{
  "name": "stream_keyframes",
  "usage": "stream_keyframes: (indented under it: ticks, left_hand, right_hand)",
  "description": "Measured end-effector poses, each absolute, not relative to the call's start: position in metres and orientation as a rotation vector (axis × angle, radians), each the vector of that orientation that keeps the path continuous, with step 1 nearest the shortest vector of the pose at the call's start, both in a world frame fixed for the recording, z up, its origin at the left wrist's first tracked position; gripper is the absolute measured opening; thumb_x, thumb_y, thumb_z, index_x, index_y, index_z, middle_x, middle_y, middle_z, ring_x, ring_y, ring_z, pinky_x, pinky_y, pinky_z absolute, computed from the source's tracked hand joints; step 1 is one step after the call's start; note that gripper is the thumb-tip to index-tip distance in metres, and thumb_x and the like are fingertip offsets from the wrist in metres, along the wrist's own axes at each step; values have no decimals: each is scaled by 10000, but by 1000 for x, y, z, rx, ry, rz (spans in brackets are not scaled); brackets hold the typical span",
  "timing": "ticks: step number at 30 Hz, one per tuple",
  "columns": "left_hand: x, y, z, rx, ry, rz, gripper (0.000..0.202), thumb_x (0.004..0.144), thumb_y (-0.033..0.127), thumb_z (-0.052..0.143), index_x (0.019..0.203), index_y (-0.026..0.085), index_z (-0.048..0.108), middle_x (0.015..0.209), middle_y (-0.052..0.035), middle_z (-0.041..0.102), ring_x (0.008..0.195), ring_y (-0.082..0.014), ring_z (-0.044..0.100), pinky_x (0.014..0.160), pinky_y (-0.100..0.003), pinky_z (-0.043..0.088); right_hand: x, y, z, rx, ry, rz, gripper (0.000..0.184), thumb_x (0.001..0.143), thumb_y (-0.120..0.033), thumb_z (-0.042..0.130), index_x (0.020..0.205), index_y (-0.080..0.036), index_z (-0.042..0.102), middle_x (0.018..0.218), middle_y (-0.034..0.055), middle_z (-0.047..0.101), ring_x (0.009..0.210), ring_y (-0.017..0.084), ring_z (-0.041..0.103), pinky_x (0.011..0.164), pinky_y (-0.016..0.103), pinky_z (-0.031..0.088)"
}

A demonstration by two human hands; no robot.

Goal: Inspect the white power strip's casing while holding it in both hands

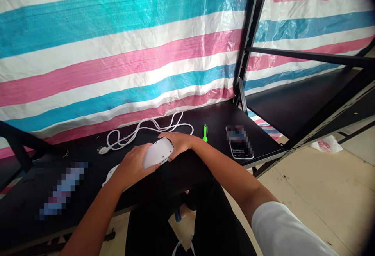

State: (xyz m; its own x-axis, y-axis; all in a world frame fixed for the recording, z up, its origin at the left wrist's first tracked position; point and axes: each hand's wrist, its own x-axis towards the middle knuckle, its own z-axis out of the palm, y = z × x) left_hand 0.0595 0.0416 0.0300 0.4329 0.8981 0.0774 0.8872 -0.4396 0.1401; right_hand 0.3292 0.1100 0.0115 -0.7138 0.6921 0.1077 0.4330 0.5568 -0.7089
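Looks like a makeshift workshop bay: black steel-frame workbench (211,117), striped tarp (117,53) for walls, scuffed bare floor (307,182).

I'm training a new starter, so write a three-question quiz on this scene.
1. What are the left hand and right hand both holding?
2. True or false: the green-handled tool lies to the left of the phone.
3. What lies looped on the black table?
A. a white cable
B. a blue strap
C. a red hose

Key: 1. a white oval plastic shell; 2. true; 3. A.
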Motion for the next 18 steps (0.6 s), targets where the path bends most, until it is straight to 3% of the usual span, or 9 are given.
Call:
stream_keyframes:
  ticks: [10, 18]
  left_hand:
    - [60, 42, 36, 2494, 1676, 153, 861, 882, 654, 670, 1577, 194, 455, 1530, -181, 589, 1386, -419, 584, 1130, -518, 494]
    - [60, 38, 39, 2417, 1733, 118, 850, 873, 673, 667, 1583, 263, 443, 1523, -145, 584, 1390, -403, 583, 1099, -505, 512]
  right_hand:
    - [330, 109, 12, -929, -2419, 967, 1216, 596, -439, 966, 1638, -224, 376, 1614, 158, 520, 1444, 375, 554, 1186, 449, 456]
    - [329, 109, 11, -909, -2391, 981, 1242, 551, -411, 991, 1629, -219, 406, 1623, 172, 516, 1460, 404, 537, 1205, 508, 436]
